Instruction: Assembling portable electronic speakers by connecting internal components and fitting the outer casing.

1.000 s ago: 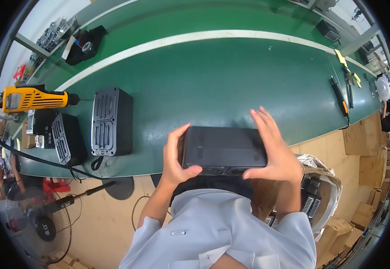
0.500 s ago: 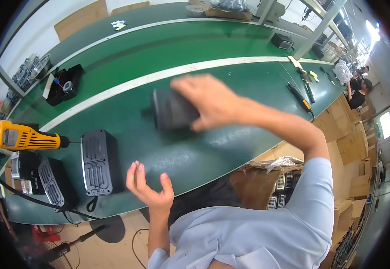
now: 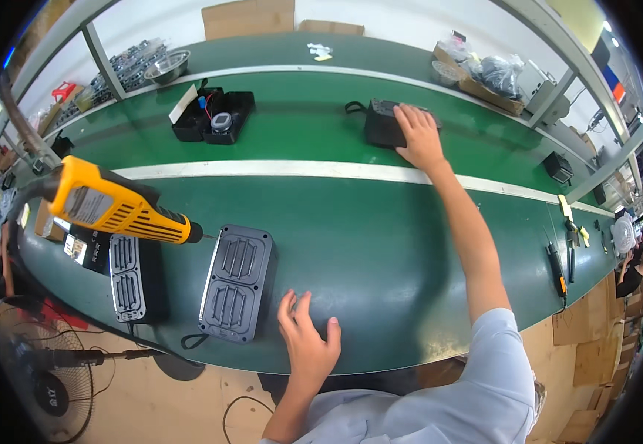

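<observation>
My right hand reaches far across the green bench and grips a black speaker by its right end. That speaker rests on the far green strip, with a cord loop at its left. Empty, with fingers apart and slightly curled, my left hand is over the near edge. Just left of it a black speaker with two ribbed grilles lies on the bench. Another grilled speaker is farther left. A yellow electric screwdriver hangs above them, its bit pointing right.
An opened black speaker case with loose wires lies on the far strip. A white rail divides the bench. A soldering iron lies at the right, and a small black box is beyond. A fan stands at lower left.
My right hand has carried the speaker from above the near bench across the white rail to the far strip. The left hand remains open near the front edge. The whole view has turned.
</observation>
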`<move>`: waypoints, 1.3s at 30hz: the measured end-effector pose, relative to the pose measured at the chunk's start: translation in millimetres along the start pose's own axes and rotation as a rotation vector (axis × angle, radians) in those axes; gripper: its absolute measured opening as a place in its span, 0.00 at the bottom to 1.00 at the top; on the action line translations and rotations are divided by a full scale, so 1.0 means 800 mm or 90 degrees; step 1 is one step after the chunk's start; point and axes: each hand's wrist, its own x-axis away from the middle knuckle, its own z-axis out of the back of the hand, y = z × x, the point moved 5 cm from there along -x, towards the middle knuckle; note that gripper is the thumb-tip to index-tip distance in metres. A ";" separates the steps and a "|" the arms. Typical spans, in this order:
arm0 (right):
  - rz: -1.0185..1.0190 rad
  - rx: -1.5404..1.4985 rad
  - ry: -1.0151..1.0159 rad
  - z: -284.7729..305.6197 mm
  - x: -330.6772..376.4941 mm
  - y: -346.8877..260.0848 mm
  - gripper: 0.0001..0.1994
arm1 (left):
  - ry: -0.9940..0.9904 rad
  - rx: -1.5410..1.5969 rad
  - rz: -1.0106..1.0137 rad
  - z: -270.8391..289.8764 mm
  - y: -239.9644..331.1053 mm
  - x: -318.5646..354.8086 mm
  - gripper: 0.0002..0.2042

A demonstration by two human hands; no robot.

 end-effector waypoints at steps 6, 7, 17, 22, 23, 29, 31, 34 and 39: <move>0.003 -0.073 -0.003 0.010 0.022 0.010 0.38 | -0.057 -0.077 -0.029 -0.011 -0.001 -0.002 0.32; 0.032 -0.074 0.046 0.024 0.020 0.005 0.38 | -0.058 -0.108 -0.049 -0.011 0.001 -0.002 0.31; -0.119 -0.192 -0.154 0.065 -0.106 -0.085 0.14 | -0.040 -0.070 -0.082 -0.010 0.000 0.003 0.26; -0.088 -0.290 -0.137 0.013 -0.177 -0.228 0.13 | -0.029 -0.079 -0.090 -0.013 -0.005 0.006 0.24; -0.109 -0.321 -0.139 0.001 -0.199 -0.251 0.14 | -0.026 -0.090 -0.086 -0.013 -0.006 0.006 0.24; -0.111 -0.402 -0.129 -0.096 -0.335 -0.342 0.23 | -0.054 -0.104 -0.082 -0.025 -0.006 0.004 0.17; -0.065 -0.411 -0.128 -0.138 -0.367 -0.358 0.23 | -0.032 -0.150 -0.080 -0.032 -0.004 0.004 0.18; -0.019 -0.417 -0.140 -0.197 -0.405 -0.352 0.23 | -0.053 -0.105 -0.037 -0.047 -0.006 0.001 0.20; 0.000 -0.398 -0.153 -0.282 -0.420 -0.287 0.23 | 0.058 -0.103 -0.062 -0.031 0.002 -0.001 0.14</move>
